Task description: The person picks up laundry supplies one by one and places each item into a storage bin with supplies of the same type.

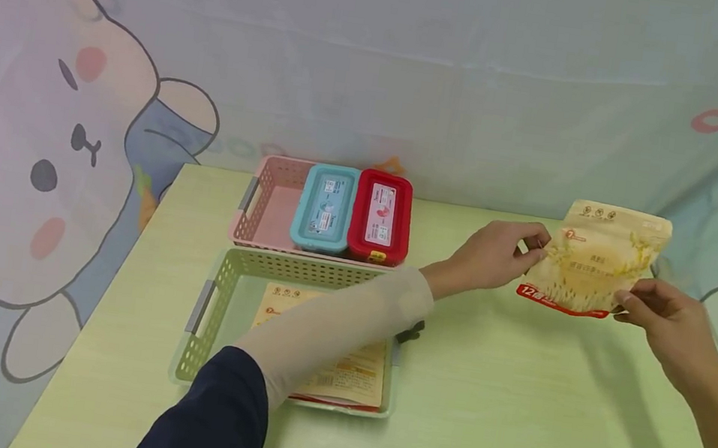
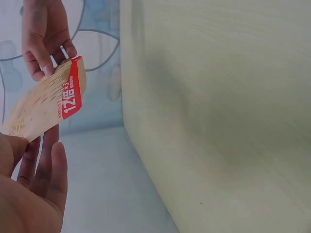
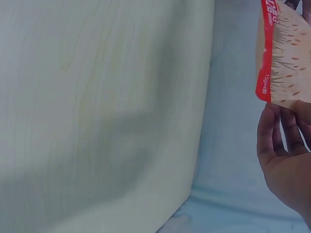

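Note:
A cream-coloured pouch (image 1: 592,262) with a red band along its lower edge is held up above the right part of the table. My left hand (image 1: 498,254) pinches its left edge between thumb and fingers. On the lower right side, my right hand (image 1: 675,330) pinches the pouch too. The left wrist view shows the red band of the pouch (image 2: 73,92) with large print, and both hands at opposite edges. In the right wrist view, the right hand (image 3: 286,160) grips a lower corner of the pouch (image 3: 286,58).
A green basket (image 1: 201,339) at centre left holds similar cream packets (image 1: 353,374), partly hidden by my left sleeve. Behind it, a pink basket (image 1: 273,201) holds a blue-lidded box (image 1: 323,208) and a red-lidded box (image 1: 380,215). A printed cloth (image 1: 487,82) hangs behind the table.

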The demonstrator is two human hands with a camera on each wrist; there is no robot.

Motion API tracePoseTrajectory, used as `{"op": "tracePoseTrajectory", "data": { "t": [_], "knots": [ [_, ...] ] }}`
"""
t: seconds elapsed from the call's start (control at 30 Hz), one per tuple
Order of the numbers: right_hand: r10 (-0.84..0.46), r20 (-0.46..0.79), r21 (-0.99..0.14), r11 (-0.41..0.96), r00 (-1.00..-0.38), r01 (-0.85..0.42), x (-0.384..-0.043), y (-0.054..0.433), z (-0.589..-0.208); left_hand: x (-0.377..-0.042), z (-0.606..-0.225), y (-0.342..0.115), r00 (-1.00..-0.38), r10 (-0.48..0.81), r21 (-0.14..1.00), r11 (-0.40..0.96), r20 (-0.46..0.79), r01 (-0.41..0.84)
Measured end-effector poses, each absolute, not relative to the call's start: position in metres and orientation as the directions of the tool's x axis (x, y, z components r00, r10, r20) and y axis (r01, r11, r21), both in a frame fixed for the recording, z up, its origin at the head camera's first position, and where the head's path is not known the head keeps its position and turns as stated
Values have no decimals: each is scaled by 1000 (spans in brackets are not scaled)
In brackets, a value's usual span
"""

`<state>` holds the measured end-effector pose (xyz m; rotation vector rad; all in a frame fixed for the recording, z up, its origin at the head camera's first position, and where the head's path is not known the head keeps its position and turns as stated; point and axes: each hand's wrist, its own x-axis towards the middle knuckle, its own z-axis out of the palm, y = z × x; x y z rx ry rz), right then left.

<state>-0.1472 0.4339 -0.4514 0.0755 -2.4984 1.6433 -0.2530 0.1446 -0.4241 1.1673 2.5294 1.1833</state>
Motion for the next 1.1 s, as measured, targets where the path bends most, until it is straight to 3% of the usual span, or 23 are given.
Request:
{"op": "tracePoseTrajectory", "data": {
  "t": [0.17, 0.57, 0.8, 1.1],
  "knots": [
    [32, 147, -926, 356, -989, -126, -149, 428, -445, -254, -419, 141, -733, 648, 754, 372, 207, 542],
    [25, 153, -965, 219, -988, -144, -152, 414, -439, -258, -417, 130, -747, 626, 790, 332, 225, 516],
    [41, 151, -959, 247, -988, -136, -153, 407, -433, -258, -411, 121, -762, 613, 806, 336, 206, 488],
    [15, 183, -970, 168, -983, -178, -157, 391, -424, -260, -404, 102, -765, 608, 832, 298, 213, 469]
  ]
}}
